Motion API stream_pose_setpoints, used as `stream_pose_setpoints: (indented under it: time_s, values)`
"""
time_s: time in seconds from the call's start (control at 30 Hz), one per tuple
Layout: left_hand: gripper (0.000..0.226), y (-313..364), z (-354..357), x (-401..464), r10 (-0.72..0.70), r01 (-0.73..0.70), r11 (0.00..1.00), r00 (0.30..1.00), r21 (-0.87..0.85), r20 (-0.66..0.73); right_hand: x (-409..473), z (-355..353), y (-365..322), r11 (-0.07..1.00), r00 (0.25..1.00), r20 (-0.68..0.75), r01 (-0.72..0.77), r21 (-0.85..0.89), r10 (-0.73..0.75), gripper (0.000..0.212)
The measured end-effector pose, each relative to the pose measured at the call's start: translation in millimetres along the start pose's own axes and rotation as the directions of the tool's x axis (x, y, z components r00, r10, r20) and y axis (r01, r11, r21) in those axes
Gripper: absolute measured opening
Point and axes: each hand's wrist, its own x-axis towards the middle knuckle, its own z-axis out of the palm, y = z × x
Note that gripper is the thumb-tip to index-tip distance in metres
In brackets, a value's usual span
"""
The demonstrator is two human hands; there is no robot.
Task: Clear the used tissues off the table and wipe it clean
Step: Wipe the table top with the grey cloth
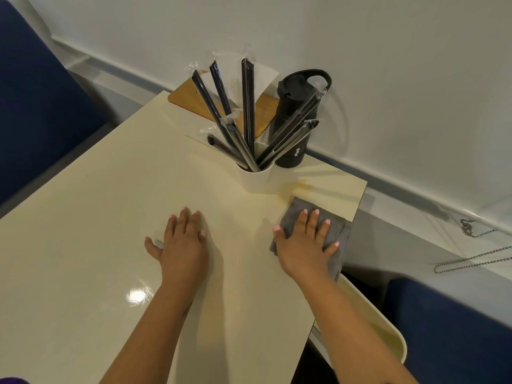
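Tabletop (97, 217): cream, glossy, with a bright glint of light near the left forearm; its far edge runs along a white wall.

Cloth (336, 234): grey, folded, lying flat at the right edge of the tabletop, close to the far right corner. One side of it hangs slightly past the right edge.

Right hand (302, 245): palm down on the cloth, fingers straight and spread, pressing it to the surface. Nothing is curled around the cloth.

Left hand (182, 239): palm down on the bare tabletop toward the middle, fingers straight and close together, thumb out to the side. It holds nothing and lies well apart from the cloth.

Stain (297, 188): faint yellowish mark on the tabletop just beyond the cloth, between it and the cup.

Cup (256, 180): white, upright, near the far edge, just beyond the two hands. It holds a fan of wrapped black straws (247, 106), each in a clear sleeve.

Bottle (297, 120): black, upright, with a loop handle on its lid, standing just behind and to the right of the cup, near the wall.

Board (184, 95): wooden, flat, at the far edge behind the cup, with a white sheet of paper (263, 79) lying on it.

Seats (38, 106): dark blue, one beyond the left edge and one beyond the right edge.

Tray (388, 336): cream, rounded corner, lower than the tabletop, beyond its right edge.
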Motion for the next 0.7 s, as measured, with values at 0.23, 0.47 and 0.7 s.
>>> stream_pose_setpoints:
  time_s: [0.23,0.47,0.7]
  values:
    - [0.045,-2.6,-0.8,0.0,0.011,-0.011,1.0,1.0,-0.016,-0.007,39.3,4.7,-7.4,0.994,0.974,-0.221,0.03,-0.104,-0.053,0.058]
    - [0.045,-3.4,-0.6,0.3,0.008,-0.008,0.999,1.0,-0.032,-0.017,24.5,7.9,29.4,0.936,0.926,-0.238,0.228,-0.27,-0.294,0.055]
    - [0.046,-4.0,-0.6,1.3,-0.001,0.001,1.0,1.0,-0.028,-0.008,66.1,-19.8,12.3,0.96,0.955,-0.225,0.137,-0.244,-0.193,0.052]
